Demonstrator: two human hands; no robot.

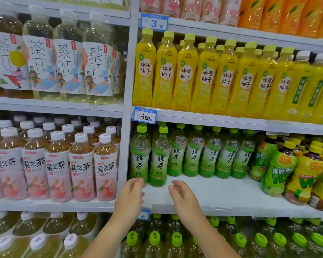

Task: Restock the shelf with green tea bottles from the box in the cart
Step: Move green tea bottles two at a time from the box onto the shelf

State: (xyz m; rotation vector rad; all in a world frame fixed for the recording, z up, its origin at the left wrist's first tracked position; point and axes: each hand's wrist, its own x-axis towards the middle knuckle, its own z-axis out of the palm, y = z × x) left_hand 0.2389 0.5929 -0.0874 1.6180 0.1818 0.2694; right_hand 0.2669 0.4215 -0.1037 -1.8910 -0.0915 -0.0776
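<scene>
A wide strip of bare white shelf shows along its front edge, running from the two front bottles at the left end to the lime drink bottles at the right end. The other green tea bottles stand upright in a row along the back. The two front bottles stand just beside the upright post. Both hands are at the front edge and hold nothing. The left hand, fingers loosely bent, reaches the base of the leftmost bottle; whether it touches cannot be told. The right hand, fingers relaxed and slightly apart, hovers just right of the second.
</scene>
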